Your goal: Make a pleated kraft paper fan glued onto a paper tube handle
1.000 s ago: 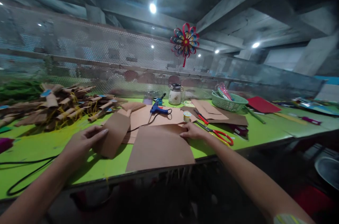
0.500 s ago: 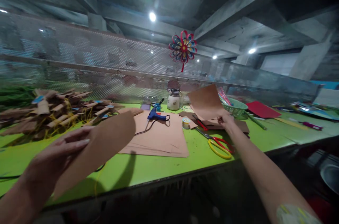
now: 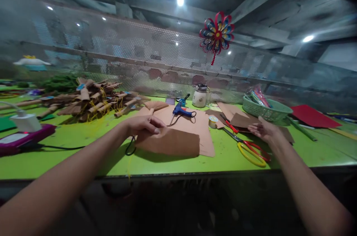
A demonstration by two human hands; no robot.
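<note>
My left hand [image 3: 147, 124] pinches the upper edge of a brown paper sheet [image 3: 173, 142], which hangs curved over the front of a stack of lighter brown paper [image 3: 205, 132]. Fingers apart, my right hand [image 3: 263, 130] hovers palm up beside a darker brown sheet [image 3: 242, 120] on the right-hand pile, with nothing visible in it. On the stack lies a blue glue gun [image 3: 180, 109]. Between the stack and my right hand are scissors with red and yellow handles [image 3: 252, 152], a red-handled tool [image 3: 230, 124] and a small round tub [image 3: 213, 121].
A heap of rolled brown paper pieces [image 3: 97, 102] with yellow strings covers the left. A purple power strip [image 3: 28, 139] with a white plug sits at far left. Behind stand a lidded jar [image 3: 199, 96] and a green basket [image 3: 264, 109]; red paper [image 3: 318, 115] lies right.
My right hand has laid a brown sheet on the right-hand pile and let go. My left hand has brought its sheet rightward over the stack. The view has turned left.
</note>
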